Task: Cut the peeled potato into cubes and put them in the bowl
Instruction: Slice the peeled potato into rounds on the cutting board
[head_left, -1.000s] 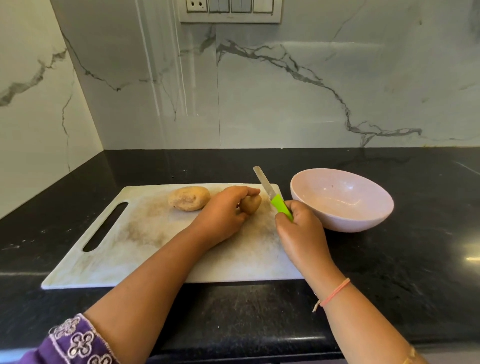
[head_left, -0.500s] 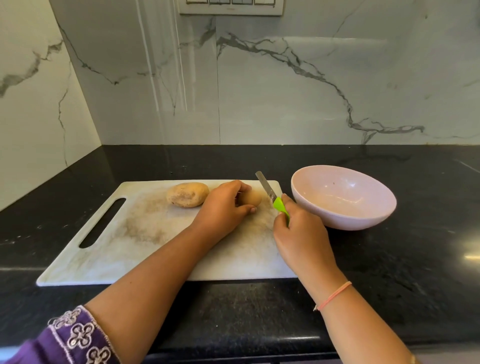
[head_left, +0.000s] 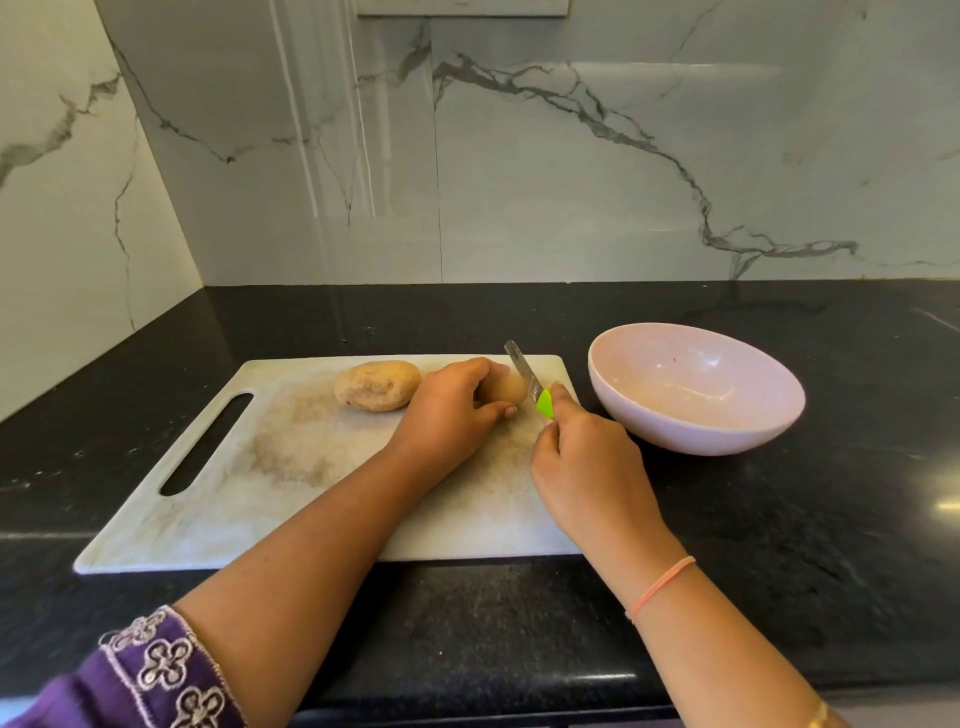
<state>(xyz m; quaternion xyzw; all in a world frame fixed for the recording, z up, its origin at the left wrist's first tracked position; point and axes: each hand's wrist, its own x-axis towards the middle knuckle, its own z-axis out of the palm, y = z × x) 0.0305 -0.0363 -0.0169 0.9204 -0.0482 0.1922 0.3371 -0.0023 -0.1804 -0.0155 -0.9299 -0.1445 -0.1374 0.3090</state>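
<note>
Room: A kitchen corner had white marble-veined wall panels behind a black stone counter.
Surface: A worn white cutting board lay on the counter, its slot handle toward the left edge and its middle stained brown.
Peeled potato: The small potato sat near the board's far right corner, half hidden under the left hand.
Left hand: The left hand was curled closed over the small potato, thumb on the near side, apparently pinning it so it could not roll.
Right hand: The right hand was closed around the green handle of a knife, the blade angled away and resting just beside the potato's right end, probably lined up for a first cut.
Bowl: A pale pink bowl stood empty on the counter just right of the board, likely kept close to receive the cubes.
Second potato: A larger potato lay untouched along the board's far edge, left of the hands.
</note>
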